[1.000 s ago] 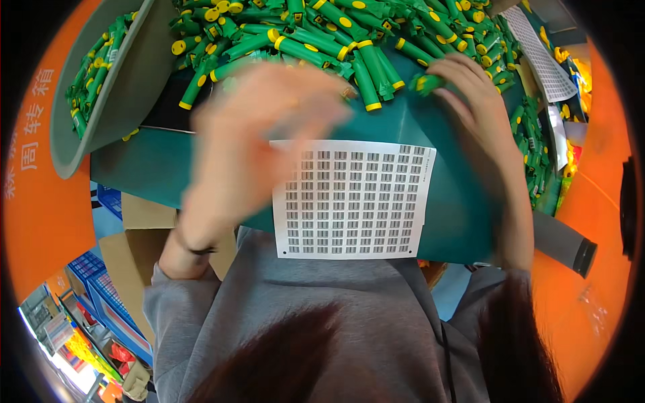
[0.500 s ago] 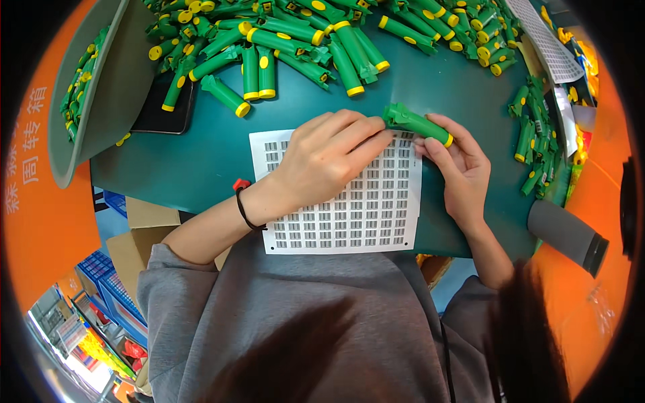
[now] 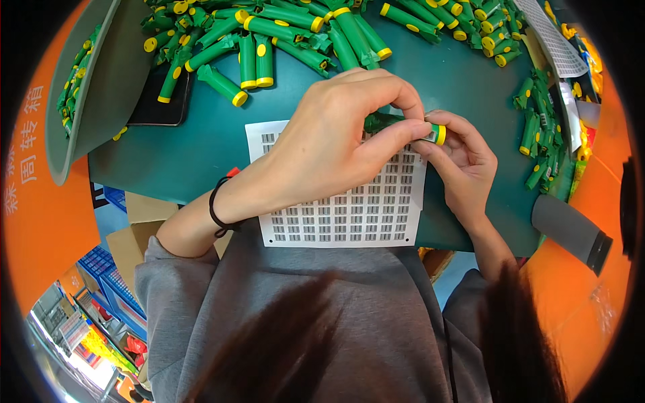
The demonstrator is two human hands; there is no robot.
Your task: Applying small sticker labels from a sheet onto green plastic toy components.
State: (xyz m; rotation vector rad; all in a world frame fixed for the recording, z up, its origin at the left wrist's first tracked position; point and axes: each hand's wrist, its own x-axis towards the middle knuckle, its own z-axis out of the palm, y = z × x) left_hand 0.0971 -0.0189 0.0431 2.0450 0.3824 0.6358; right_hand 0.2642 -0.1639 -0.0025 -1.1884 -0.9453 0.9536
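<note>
Between my hands is a green roll with a yellow end (image 3: 440, 135), lying sideways above the top of a white label sheet (image 3: 346, 237). My right hand (image 3: 468, 158) grips it near the yellow end, thumb below and fingers behind. From the other side, my left hand (image 3: 342, 134) arches over it, thumb and fingers closed on it and hiding much of its length. A small white label with dark marks shows on the roll by my left thumb tip. Rows of small barcode labels cover the sheet, which lies at the table's near edge, partly under my left hand.
Many similar green rolls (image 3: 282, 28) are heaped at the back of the green table (image 3: 168, 161), with more at the right (image 3: 537, 131). A grey bin (image 3: 101, 87) and a dark flat phone-like thing (image 3: 161, 104) stand left. A grey cylinder (image 3: 568, 232) lies right.
My left hand has moved from the sheet's upper part up over the roll, its thumb now pressed to it. A small white label now shows on the roll near the yellow end.
</note>
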